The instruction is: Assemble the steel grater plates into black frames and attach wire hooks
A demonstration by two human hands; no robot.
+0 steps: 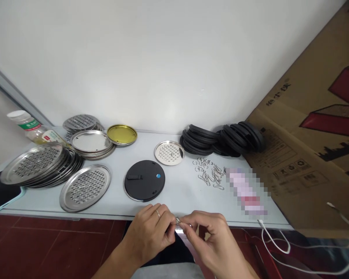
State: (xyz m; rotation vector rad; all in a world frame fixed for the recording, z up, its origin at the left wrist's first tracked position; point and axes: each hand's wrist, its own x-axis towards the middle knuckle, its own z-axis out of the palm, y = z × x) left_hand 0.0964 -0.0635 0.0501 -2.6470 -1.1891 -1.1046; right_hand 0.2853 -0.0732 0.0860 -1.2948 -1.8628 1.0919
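Close to the table's front edge, my left hand [151,228] and my right hand [212,236] meet fingertip to fingertip. Both are closed in a pinch on a small shiny metal clip [177,220]; the fingers cover most of it, so its full shape is hidden. Just beyond my left hand lies a round black disc [145,180] with a blue dot and a slot. Farther off to the right are loose metal rings [202,162] and several small wire snap hooks [216,176]. A round perforated metal grater disc [169,152] rests behind them to the left.
On the left are an oval grater plate [85,188], stacked grater plates [37,164], silver discs [91,141], gold discs [122,134] and a tilted plastic bottle [26,124]. Black curved pieces [200,139] lie at the back. A cardboard box [305,155] and white cable [275,242] are right.
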